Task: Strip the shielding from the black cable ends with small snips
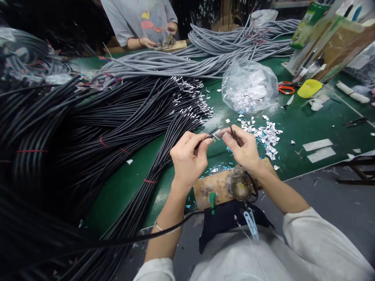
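My left hand (190, 158) pinches a black cable (209, 136) near its end, between thumb and fingers. Thin stripped wires (216, 135), some of them white, stick out of the cable end toward my right hand (243, 150). That hand is closed, its thumb and forefinger close to the wire tips, around a slim dark tool (233, 134) whose kind I cannot make out. Below both hands lies a wooden board (205, 191) with a stained metal piece (238, 185) and a green clip (212, 201) on it.
Bundles of black cables (129, 113) fill the left side; grey cables (164, 64) lie behind. Foil scraps (268, 136) and a plastic bag (249, 86) are at right, beside orange-handled scissors (286, 88) and a yellow object (309, 89). A co-worker (140, 23) sits opposite.
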Demonstrator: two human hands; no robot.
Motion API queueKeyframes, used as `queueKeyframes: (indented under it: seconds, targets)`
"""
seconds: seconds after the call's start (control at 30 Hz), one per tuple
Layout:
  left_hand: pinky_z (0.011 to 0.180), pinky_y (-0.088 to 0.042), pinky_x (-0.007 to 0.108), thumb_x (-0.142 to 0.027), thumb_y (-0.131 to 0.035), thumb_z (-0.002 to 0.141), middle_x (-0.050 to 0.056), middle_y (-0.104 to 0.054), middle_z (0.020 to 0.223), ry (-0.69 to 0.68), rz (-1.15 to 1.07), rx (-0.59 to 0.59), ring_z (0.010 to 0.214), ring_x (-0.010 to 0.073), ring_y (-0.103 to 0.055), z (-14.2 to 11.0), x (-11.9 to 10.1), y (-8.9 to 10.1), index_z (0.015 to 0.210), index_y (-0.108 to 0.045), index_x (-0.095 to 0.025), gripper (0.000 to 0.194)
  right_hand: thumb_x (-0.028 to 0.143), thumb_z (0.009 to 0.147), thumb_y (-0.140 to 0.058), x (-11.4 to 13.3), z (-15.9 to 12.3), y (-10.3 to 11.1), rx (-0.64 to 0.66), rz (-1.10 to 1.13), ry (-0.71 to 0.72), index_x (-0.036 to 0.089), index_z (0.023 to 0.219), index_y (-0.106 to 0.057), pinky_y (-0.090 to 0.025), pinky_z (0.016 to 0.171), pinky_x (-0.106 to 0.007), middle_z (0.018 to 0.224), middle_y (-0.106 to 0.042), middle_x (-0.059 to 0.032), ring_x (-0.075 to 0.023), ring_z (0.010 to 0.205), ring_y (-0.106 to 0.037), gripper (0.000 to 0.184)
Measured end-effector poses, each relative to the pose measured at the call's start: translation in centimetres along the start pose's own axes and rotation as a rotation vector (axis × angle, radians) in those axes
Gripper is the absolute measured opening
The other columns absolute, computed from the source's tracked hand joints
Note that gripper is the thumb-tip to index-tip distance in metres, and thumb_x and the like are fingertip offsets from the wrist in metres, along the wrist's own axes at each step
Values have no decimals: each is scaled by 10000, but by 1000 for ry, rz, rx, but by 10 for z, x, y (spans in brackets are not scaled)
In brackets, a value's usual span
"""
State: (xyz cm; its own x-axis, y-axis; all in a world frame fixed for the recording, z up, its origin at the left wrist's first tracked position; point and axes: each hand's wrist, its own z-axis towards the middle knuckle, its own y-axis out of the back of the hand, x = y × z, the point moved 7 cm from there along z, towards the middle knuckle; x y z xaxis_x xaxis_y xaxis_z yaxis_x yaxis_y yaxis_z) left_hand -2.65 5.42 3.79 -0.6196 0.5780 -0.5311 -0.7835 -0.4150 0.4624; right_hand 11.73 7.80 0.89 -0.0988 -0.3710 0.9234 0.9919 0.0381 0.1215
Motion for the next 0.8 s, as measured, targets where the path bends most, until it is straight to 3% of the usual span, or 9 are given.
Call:
queueKeyframes:
  seconds: [0.17,0.27,0.43,0.67,0.8]
  targets:
    - [563,-434,218,-208,-620,807,19,-630,722,-6,8,81,609,93,-545,2,-3,-3,828,-681,-165,78,401,790,-641,-7,0,1,-33,1,-38,197,750,-645,-332,521,-240,629,-536,31,-86,562,-417,208]
    - [596,-459,220,-183,-602,812,31,-652,776,-9,7,148,651,100,-580,1,-3,-7,869,-685,-164,102,361,769,-673,-7,-3,-1,-50,-80,16,188,703,-646,-321,502,-238,607,-531,30,-82,539,-410,187]
    - [551,-430,209,-147,-627,786,4,-609,684,-26,68,58,587,85,-549,-3,-3,-6,822,-689,-162,74,275,800,-644,4,-8,-1,-110,-273,175,182,763,-681,-348,530,-250,659,-585,4,-87,547,-433,106]
    - [512,-382,203,-119,-630,775,-17,-531,647,-31,86,7,559,72,-488,-8,-5,-8,745,-647,-153,49,368,782,-651,-9,-4,0,-92,-147,-14,197,855,-721,-324,489,-238,642,-589,13,-82,530,-416,198]
    - [512,-378,216,-134,-621,780,-15,-514,647,3,90,18,556,79,-465,-9,-3,-10,721,-630,-154,63,366,784,-650,-10,-3,1,-101,-157,-17,198,837,-728,-318,491,-240,633,-587,14,-80,527,-406,193]
